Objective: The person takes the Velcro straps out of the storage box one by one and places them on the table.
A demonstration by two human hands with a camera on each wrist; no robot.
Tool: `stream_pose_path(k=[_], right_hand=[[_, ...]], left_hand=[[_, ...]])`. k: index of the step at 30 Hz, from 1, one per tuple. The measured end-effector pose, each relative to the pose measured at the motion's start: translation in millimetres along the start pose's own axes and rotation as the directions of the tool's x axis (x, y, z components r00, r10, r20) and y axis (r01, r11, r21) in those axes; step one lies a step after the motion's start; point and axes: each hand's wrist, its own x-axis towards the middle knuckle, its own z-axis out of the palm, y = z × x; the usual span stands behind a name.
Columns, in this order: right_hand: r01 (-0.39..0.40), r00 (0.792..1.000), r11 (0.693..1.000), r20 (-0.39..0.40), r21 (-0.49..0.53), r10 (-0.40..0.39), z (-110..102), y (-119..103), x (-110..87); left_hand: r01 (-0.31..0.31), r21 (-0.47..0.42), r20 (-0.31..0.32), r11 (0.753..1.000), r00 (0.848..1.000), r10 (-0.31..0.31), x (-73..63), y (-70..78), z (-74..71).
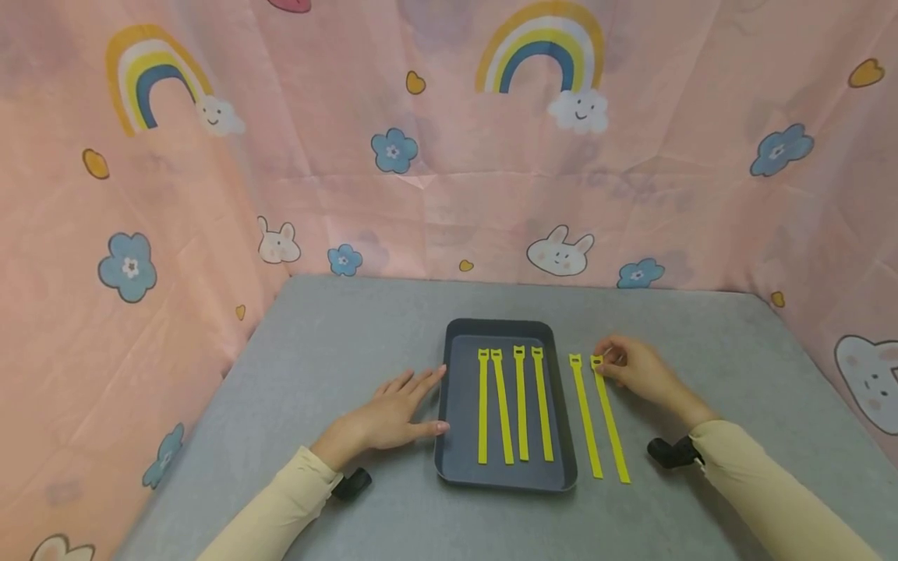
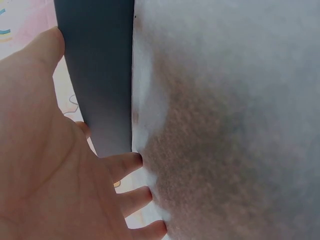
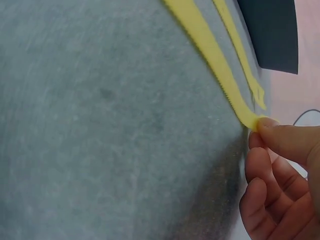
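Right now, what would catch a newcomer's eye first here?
Probably the four bright yellow straps side by side in the dark tray. Just right of it, the right hand pinches the top end of the outer of two more yellow straps, while the left hand touches the tray's left edge. Behind hangs a pink cloth printed with rainbows.

Pink cloth [image 1: 463, 206] with 2 rainbows [image 1: 539, 35]

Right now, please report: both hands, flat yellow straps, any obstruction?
Left hand touching dark grey rectangular tray. Right hand pinching rightmost strap. Four straps inside tray, another beside it. No obstruction visible.
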Motion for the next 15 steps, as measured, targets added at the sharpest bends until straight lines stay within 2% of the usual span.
stream_pose_path(k=[6,15], right_hand=[[0.006,1.0,1.0,-0.013,0.003,-0.006,1.8,3.2,1.3],[-0.001,1.0,1.0,-0.022,0.0,0.001,4.5,4.2,4.0]], left_hand=[[0.01,0.0,0.006,1.0,1.0,-0.01,-0.3,1.5,-1.1],[-0.012,-0.003,-0.002,1.0,1.0,0.012,-3.5,5.5,-5.4]])
